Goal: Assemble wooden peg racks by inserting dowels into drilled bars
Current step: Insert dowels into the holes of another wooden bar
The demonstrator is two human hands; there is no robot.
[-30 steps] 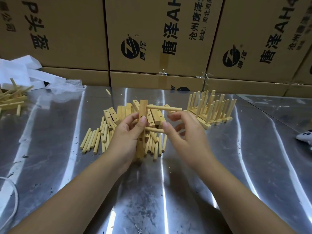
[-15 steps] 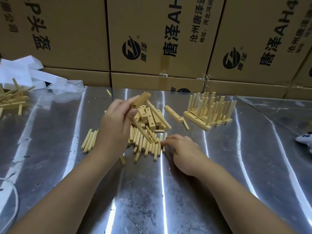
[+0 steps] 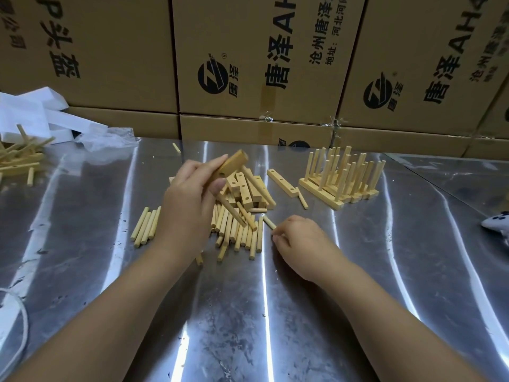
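I saw my left grip [image 3: 187, 205] clenched round a drilled bar [image 3: 232, 165], two dowels [image 3: 232, 211] set in it, held tilted above the loose dowel pile [image 3: 239, 234] mid-surface [image 3: 303, 312]. My right grip [image 3: 300, 241] pinched one dowel [image 3: 269, 222] just right of that pile. Finished racks [image 3: 344, 175] stood far right.

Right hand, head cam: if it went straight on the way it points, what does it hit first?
The right hand points left and slightly away, fingertips at a lone dowel. Straight on, it would probably meet the loose dowel pile first; depth is hard to judge.
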